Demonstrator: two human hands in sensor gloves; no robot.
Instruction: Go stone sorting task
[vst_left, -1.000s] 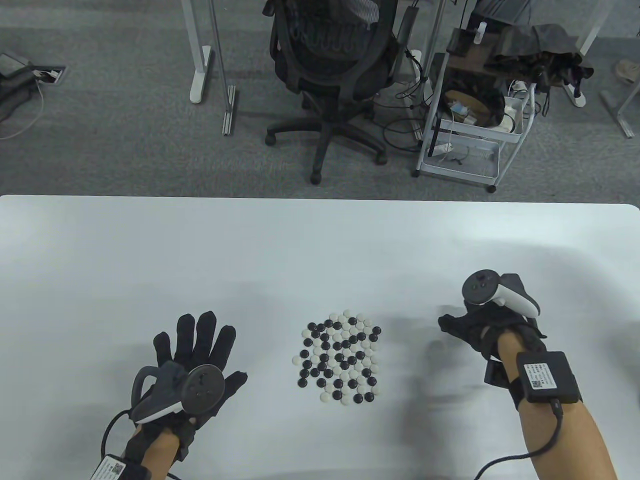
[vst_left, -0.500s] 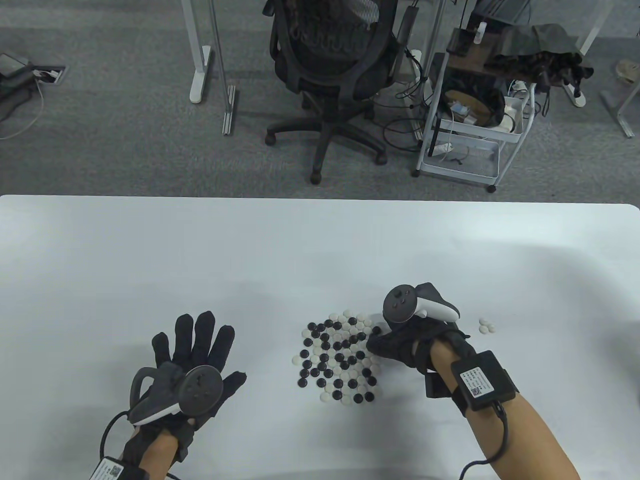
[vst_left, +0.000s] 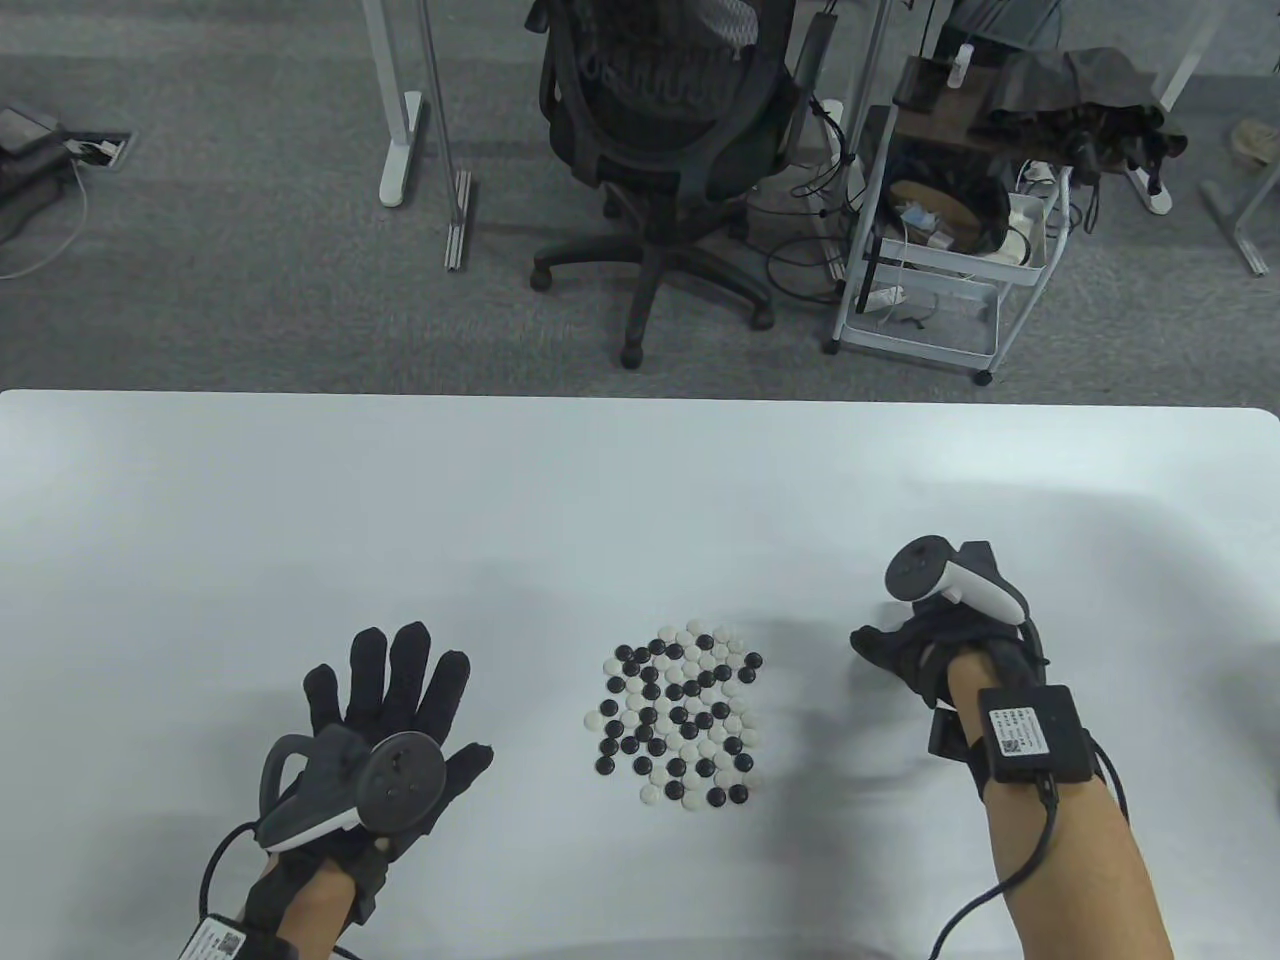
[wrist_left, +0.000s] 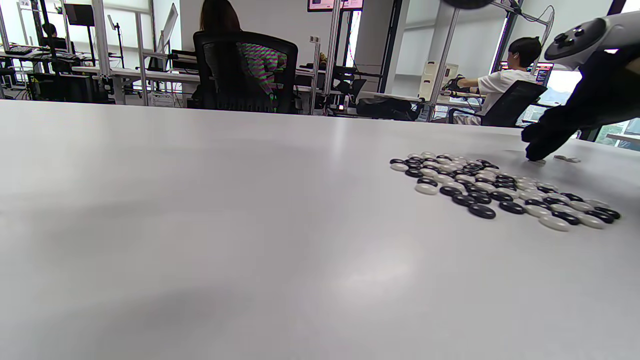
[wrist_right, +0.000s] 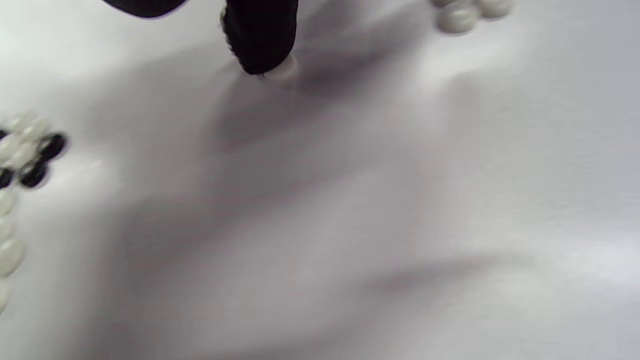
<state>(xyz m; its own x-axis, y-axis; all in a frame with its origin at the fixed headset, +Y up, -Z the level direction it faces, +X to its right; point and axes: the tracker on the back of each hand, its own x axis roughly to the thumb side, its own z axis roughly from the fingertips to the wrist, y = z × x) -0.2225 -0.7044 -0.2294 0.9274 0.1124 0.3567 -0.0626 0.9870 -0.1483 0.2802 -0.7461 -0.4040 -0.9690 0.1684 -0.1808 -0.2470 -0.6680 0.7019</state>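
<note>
A mixed pile of black and white Go stones (vst_left: 680, 715) lies on the white table (vst_left: 400, 500) between my hands; it also shows in the left wrist view (wrist_left: 500, 187). My left hand (vst_left: 395, 690) rests flat left of the pile, fingers spread, holding nothing. My right hand (vst_left: 885, 650) is right of the pile, low over the table. In the right wrist view a fingertip (wrist_right: 260, 45) touches a single white stone (wrist_right: 281, 71) on the table. A few separated white stones (wrist_right: 462, 15) lie just beyond it, also seen in the left wrist view (wrist_left: 567, 159). In the table view my right hand hides them.
The table's far edge (vst_left: 640, 395) runs across the middle of the table view. Beyond it on the floor stand an office chair (vst_left: 665, 130) and a white cart (vst_left: 940, 250). Bare table surface lies on both sides of the pile.
My right hand went from the right side to the pile's right edge, then back right with a white stone at its fingertips. My left hand has not moved.
</note>
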